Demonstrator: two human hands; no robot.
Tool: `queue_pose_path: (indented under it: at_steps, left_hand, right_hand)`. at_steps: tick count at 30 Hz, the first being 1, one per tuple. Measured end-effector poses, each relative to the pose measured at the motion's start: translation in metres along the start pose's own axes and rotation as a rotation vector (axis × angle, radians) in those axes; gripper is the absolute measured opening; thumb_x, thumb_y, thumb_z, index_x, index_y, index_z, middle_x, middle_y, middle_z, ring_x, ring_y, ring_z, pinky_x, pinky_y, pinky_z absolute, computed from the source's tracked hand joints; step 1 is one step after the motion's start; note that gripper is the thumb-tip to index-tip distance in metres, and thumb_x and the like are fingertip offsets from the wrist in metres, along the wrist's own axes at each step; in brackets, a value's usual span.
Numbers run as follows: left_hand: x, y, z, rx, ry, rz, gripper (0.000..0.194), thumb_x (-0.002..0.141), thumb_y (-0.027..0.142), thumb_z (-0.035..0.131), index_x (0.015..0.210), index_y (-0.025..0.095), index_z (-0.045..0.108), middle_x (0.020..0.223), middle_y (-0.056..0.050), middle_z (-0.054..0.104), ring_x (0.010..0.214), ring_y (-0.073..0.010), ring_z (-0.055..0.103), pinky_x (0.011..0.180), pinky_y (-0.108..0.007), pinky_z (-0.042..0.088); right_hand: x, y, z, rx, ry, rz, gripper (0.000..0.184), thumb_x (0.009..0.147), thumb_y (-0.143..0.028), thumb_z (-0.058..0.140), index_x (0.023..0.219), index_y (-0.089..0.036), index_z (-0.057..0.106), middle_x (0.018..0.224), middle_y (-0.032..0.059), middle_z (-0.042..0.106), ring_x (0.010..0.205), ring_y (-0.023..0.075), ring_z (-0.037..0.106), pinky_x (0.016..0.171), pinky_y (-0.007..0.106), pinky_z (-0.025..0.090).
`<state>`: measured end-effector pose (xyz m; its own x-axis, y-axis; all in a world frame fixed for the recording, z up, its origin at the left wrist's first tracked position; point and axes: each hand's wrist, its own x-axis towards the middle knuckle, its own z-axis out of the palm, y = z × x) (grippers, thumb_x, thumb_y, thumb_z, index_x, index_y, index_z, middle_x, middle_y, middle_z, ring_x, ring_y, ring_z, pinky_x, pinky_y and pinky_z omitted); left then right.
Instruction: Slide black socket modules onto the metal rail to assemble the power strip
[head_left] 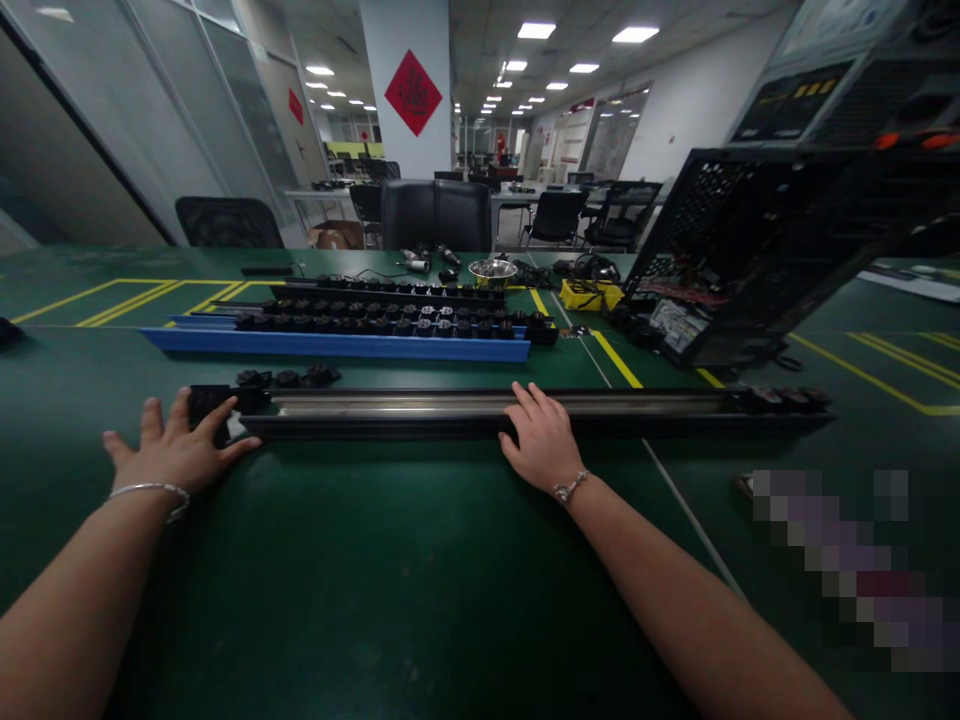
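Observation:
A long black channel rail (390, 427) lies across the green table in front of me, its bare metal-coloured inside facing up. My left hand (169, 440) is at its left end with fingers spread, thumb and index finger touching a black block (208, 402) there. Midway along, my right hand (541, 435) spans the rail, fingertips at the far wall and thumb by the near wall. Several small black round parts (780, 398) sit in the right end of the rail. More black parts (289, 378) lie just behind its left end.
Behind are a blue rail (337, 345) and several rows of black parts (390, 310). A metal bowl (493, 270), a yellow holder (591, 295) and cables stand farther back. An open black computer case (750, 250) rises at the right. A blurred-out object (847, 570) lies at front right.

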<state>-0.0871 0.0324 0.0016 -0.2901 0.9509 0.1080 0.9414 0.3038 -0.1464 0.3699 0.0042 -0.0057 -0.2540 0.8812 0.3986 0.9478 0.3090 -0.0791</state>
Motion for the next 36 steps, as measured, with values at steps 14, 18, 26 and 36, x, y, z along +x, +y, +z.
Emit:
queue_pose_path:
  at_steps: [14, 18, 26, 36]
  left_hand:
    - [-0.025, 0.055, -0.032, -0.252, 0.348, 0.115, 0.039, 0.086, 0.030, 0.033, 0.112, 0.014, 0.057, 0.151, -0.009, 0.026, 0.141, -0.0302, 0.014, 0.111, -0.054, 0.018]
    - [-0.036, 0.114, -0.046, -0.337, 0.266, 0.394, 0.046, 0.088, 0.037, 0.032, 0.123, 0.013, 0.051, 0.150, -0.011, 0.030, 0.141, -0.0250, 0.018, 0.113, -0.044, 0.022]
    - [-0.054, 0.168, -0.029, -0.246, 0.169, 0.509, 0.055, 0.091, 0.050, 0.025, 0.139, 0.027, 0.036, 0.148, -0.004, 0.035, 0.138, -0.0247, 0.026, 0.111, -0.051, 0.016]
    - [-0.056, 0.168, -0.029, -0.234, 0.222, 0.500, 0.056, 0.091, 0.052, 0.023, 0.138, 0.026, 0.039, 0.146, -0.004, 0.038, 0.136, -0.0234, 0.029, 0.109, -0.046, 0.021]
  right_hand:
    - [-0.001, -0.001, -0.001, -0.010, 0.013, 0.001, 0.035, 0.084, -0.037, 0.046, 0.111, -0.020, 0.061, 0.141, 0.0100, 0.043, 0.132, 0.0262, 0.033, 0.103, 0.043, 0.029]
    - [0.003, 0.011, -0.008, -0.012, 0.042, 0.000, 0.038, 0.090, -0.038, 0.034, 0.113, -0.023, 0.060, 0.132, 0.0030, 0.054, 0.125, 0.0191, 0.042, 0.104, 0.036, 0.028]
    - [-0.015, 0.145, -0.034, -0.226, 0.475, 0.675, 0.058, 0.083, -0.033, 0.044, 0.133, -0.003, 0.042, 0.145, 0.0257, 0.028, 0.134, 0.0354, 0.019, 0.100, 0.052, 0.023]
    - [-0.056, 0.254, -0.003, -0.312, 0.535, 0.942, 0.066, 0.074, -0.034, 0.054, 0.128, 0.001, 0.043, 0.132, 0.0366, 0.031, 0.118, 0.0377, 0.030, 0.086, 0.050, 0.026]
